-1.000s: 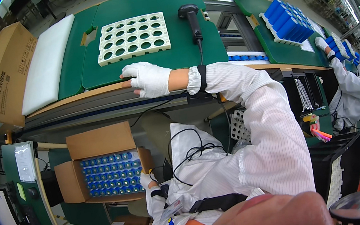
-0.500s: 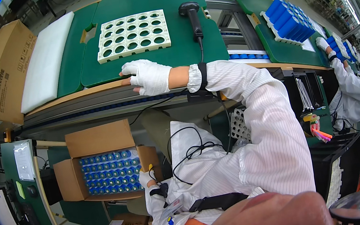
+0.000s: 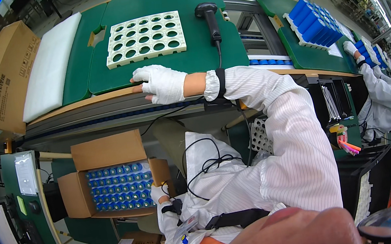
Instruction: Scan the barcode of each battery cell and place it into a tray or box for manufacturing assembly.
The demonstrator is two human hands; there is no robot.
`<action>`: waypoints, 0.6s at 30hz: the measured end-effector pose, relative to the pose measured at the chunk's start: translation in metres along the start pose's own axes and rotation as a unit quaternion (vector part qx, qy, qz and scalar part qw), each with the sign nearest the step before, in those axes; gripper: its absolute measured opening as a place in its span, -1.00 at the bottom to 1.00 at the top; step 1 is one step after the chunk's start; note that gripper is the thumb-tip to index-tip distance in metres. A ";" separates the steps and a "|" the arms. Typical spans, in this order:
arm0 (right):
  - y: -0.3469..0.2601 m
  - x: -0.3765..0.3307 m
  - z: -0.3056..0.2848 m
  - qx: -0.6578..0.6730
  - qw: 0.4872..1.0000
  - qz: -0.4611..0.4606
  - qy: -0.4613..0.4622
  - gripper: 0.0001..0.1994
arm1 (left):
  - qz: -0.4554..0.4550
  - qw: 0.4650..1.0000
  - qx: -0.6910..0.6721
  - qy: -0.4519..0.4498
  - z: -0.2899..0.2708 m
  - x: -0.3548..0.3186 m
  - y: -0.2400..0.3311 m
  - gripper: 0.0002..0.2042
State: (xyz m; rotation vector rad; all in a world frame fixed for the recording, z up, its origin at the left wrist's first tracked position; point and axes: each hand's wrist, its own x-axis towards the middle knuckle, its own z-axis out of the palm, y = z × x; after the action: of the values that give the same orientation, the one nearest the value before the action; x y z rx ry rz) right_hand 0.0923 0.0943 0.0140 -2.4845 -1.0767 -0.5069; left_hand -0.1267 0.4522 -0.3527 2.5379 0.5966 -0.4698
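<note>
My right hand (image 3: 162, 84), in a white glove with bare fingertips, lies at the front edge of the green table (image 3: 197, 63). Its fingers are spread and hold nothing. Just beyond it sits a cream plastic cell tray (image 3: 142, 39) with rows of empty round holes. A black handheld scanner (image 3: 211, 23) lies to the right of the tray. Lower left, my gloved left hand (image 3: 158, 193) is closed on the near right rim of an open cardboard box (image 3: 75, 195). Rows of blue cylindrical battery cells (image 3: 119, 188) fill the box. Part of the left fingers is hidden.
White foam sheet (image 3: 53, 67) and a large carton (image 3: 5, 82) occupy the table's left end. A roller conveyor (image 3: 258, 32) runs right of the scanner. Farther right, blue cells (image 3: 315, 23) stand in a tray near a co-worker (image 3: 386, 93). Cables (image 3: 211, 160) cross my lap.
Both my hands stay almost where they were. On the right, the co-worker's nearer hand has shifted slightly. The tray, scanner and box look unmoved.
</note>
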 end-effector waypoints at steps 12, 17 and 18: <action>-0.002 0.000 -0.002 -0.014 1.000 -0.001 -0.002 -0.69 | 0.028 0.999 -0.042 -0.010 -0.005 -0.004 -0.002 -0.50; -0.002 -0.001 -0.002 0.005 1.000 -0.007 0.009 -0.65 | 0.038 0.999 -0.027 -0.007 -0.012 -0.007 0.002 -0.53; -0.002 0.000 -0.002 0.016 1.000 -0.008 0.009 -0.61 | 0.031 0.999 -0.020 -0.006 -0.012 -0.007 0.004 -0.53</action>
State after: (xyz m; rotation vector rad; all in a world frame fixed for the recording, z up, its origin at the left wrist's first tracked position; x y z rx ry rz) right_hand 0.0906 0.0943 0.0158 -2.4401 -1.0908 -0.5114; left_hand -0.1283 0.4532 -0.3383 2.5055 0.5164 -0.4469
